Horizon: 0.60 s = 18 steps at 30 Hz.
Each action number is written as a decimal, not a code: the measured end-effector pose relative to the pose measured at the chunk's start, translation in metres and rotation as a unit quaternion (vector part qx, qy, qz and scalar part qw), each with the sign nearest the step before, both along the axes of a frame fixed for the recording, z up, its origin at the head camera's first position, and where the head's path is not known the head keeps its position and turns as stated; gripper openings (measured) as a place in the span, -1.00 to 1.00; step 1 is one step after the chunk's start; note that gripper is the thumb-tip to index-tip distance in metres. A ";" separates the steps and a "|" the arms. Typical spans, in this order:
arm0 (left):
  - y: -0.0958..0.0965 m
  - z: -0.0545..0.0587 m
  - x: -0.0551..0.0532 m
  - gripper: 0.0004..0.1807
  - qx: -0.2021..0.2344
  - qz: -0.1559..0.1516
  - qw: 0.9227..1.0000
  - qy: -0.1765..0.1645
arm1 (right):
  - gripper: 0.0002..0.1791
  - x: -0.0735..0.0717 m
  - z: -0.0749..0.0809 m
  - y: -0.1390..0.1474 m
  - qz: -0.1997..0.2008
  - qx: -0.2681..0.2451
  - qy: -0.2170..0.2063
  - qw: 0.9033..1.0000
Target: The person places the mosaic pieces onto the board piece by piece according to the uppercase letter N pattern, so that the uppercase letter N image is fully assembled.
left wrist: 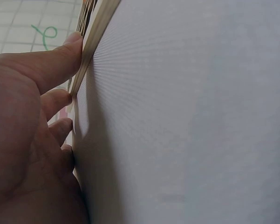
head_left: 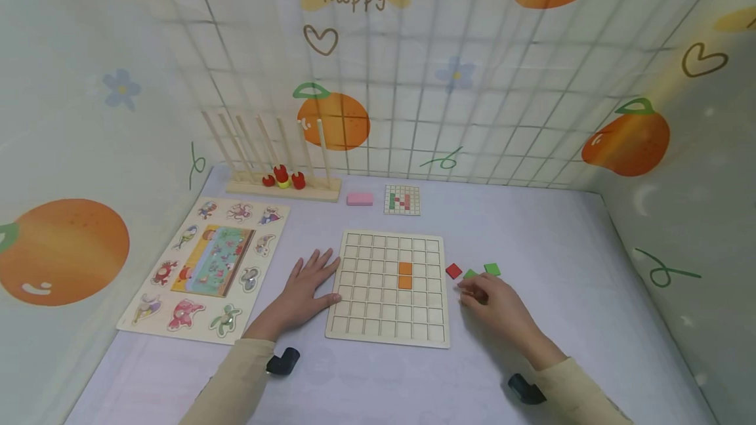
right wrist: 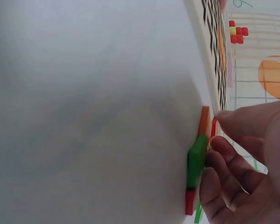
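Note:
A wooden grid board [head_left: 371, 340] lies on the table with two orange tiles [head_left: 405, 275] in its cells. Fingers spread, my left hand [head_left: 302, 294] rests beside the board's left edge; its thumb touches that edge. To the right of the board, my right hand [head_left: 499, 310] hovers low over loose square tiles, its fingers loosely bent and thumb and forefinger apart. A red tile [head_left: 453, 271] and a green tile [head_left: 492, 269] lie just beyond it. The right wrist view shows an orange tile [right wrist: 203, 122] and another green tile [right wrist: 195, 161] close by the fingertips.
Behind the board are a small pattern card [head_left: 402, 200] and a pink block [head_left: 359, 199]. A wooden peg stand [head_left: 283, 190] with red and yellow beads stands at the back left. A sea-animal puzzle board [head_left: 236, 215] lies at the left. Printed cloth walls [head_left: 461, 110] enclose the table.

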<state>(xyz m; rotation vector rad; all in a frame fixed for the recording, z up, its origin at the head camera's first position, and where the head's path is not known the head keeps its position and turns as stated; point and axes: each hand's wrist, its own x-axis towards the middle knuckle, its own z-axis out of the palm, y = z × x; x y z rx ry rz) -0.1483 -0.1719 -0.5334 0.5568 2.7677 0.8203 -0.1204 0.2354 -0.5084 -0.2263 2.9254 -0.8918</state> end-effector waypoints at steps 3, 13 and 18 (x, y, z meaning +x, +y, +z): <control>0.000 0.000 0.000 -0.13 -0.003 -0.001 1.000 0.000 | -0.72 0.001 0.000 0.004 0.005 0.007 -0.003 1.000; 0.000 -0.001 -0.001 -0.13 -0.002 -0.001 1.000 0.000 | -0.67 0.002 -0.001 0.006 0.007 0.038 -0.004 0.999; 0.000 -0.002 -0.001 -0.13 -0.004 -0.003 1.000 -0.001 | -0.68 0.003 -0.001 0.006 0.007 0.035 -0.003 0.999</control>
